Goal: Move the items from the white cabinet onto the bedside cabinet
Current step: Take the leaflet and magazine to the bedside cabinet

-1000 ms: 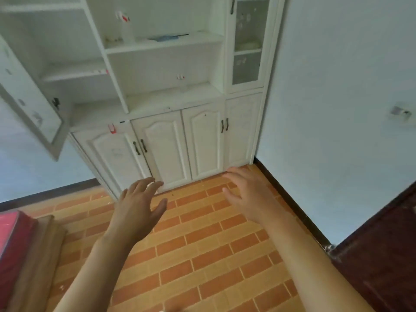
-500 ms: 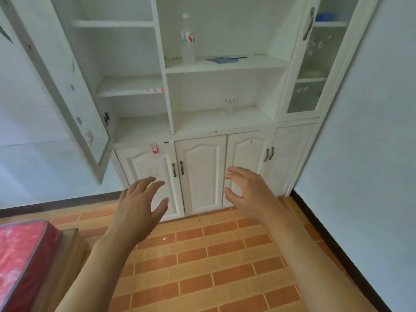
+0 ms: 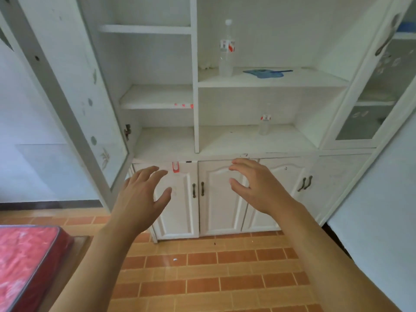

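Observation:
The white cabinet (image 3: 258, 147) fills the view ahead. On its upper middle shelf stands a tall clear plastic bottle (image 3: 226, 50) with a red and white label, and beside it lies a flat blue item (image 3: 264, 73). A small clear bottle (image 3: 264, 124) stands on the lower open shelf. My left hand (image 3: 141, 197) and my right hand (image 3: 256, 185) are both raised in front of the lower doors, fingers spread and relaxed, holding nothing. Both hands are below the shelves and well short of the bottles. The bedside cabinet is out of view.
A glass-panelled cabinet door (image 3: 74, 91) hangs open at the left. A second glass door (image 3: 373, 86) at the right is closed. A red mattress (image 3: 24, 260) on a wooden frame sits at the bottom left. Orange tiled floor (image 3: 225, 278) lies below.
The view has swung up and closer to the cabinet, so the shelves and bottles now sit centred and larger. Both hands stay raised and empty in much the same pose.

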Tool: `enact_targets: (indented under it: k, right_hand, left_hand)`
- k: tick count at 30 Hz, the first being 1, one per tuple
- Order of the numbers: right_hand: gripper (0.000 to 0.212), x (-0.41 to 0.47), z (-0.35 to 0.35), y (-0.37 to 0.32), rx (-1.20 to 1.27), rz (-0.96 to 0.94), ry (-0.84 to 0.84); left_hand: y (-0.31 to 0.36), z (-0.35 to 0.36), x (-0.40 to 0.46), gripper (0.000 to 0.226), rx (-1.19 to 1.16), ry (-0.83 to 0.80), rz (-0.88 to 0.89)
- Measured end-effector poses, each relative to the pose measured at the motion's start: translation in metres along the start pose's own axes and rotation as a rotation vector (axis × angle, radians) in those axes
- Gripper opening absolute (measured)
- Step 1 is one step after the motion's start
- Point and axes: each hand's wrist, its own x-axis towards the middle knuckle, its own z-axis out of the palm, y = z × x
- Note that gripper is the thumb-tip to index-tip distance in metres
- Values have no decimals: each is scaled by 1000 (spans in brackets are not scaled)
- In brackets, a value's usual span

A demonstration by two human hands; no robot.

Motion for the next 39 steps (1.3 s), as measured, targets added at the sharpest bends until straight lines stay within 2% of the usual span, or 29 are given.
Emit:
enact_targets:
  k: [10, 17, 25, 34, 39]
  right_hand:
    - [41, 161, -35, 82, 26, -178, 10]
    - [43, 251, -50, 99, 29, -317, -10]
    - [48, 341, -56, 62, 43, -451, 33]
    - [48, 442, -65, -7, 38, -493, 141]
    - [55, 497, -75, -42, 5, -499, 217]
  left_hand:
    - [23, 11, 128, 60, 50, 66, -115]
    - [26, 2, 193, 67, 104, 116, -164]
    - [-8, -41, 270, 61, 148, 223, -141]
    - [-70, -102, 366, 63, 117, 345, -33]
    - [-97, -134, 419, 59, 88, 400, 41]
